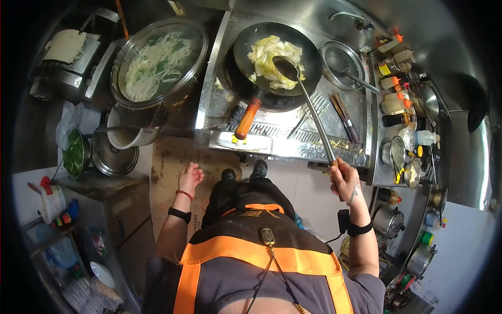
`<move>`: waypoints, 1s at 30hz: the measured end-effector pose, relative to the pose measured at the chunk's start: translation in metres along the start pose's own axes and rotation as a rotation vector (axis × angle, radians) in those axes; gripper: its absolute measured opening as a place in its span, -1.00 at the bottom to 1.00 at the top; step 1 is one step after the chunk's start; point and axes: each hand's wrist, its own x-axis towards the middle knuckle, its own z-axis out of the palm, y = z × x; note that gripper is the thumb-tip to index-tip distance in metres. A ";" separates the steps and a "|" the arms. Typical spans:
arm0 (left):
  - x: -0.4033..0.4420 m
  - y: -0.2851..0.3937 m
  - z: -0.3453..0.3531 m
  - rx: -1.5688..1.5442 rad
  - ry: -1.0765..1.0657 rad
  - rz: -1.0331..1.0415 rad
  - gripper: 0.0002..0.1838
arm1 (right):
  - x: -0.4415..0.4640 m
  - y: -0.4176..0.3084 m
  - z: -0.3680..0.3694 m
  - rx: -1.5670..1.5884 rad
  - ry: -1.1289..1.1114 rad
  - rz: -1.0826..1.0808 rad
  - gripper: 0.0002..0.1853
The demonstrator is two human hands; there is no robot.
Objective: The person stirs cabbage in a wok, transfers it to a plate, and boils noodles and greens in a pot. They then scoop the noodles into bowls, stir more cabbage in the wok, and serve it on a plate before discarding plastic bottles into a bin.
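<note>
Grips long, round-bowled grey metal ladle (315,115) well back in right hand (344,180), likely for distance from heat, over chopped pale-yellow cabbage (269,51) in round black wok (312,55), with left hand (191,177) loose, empty.

Sliced vegetables (269,49) are contained in a wok (310,58) on the stove (212,107), with a ladle (316,115) extended over them from the right hand (344,180). To the wok's left, beyond the stove's edge, a large pot (197,44) is placed; to its right, a basin (333,52) is set, before which sticks (342,116) are laid. Bottles (396,106) are lined up farther right, while the left hand (191,177) is held before the stove.
</note>
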 end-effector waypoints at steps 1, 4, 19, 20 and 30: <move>0.001 0.000 0.001 0.004 0.005 0.006 -0.66 | 0.002 0.007 0.001 0.016 -0.002 0.006 -0.54; 0.000 -0.002 0.003 0.003 0.010 -0.041 -0.66 | -0.003 -0.010 -0.005 -0.033 -0.027 0.007 -0.53; 0.005 -0.012 -0.005 0.002 0.049 -0.048 -0.65 | -0.004 -0.007 -0.001 -0.029 -0.046 0.041 -0.54; 0.008 -0.011 -0.004 0.008 0.038 -0.030 -0.65 | -0.008 -0.017 -0.005 0.000 -0.034 0.041 -0.54; 0.000 -0.003 0.016 0.015 0.013 -0.007 -0.68 | 0.002 -0.011 -0.003 0.025 -0.005 -0.015 -0.54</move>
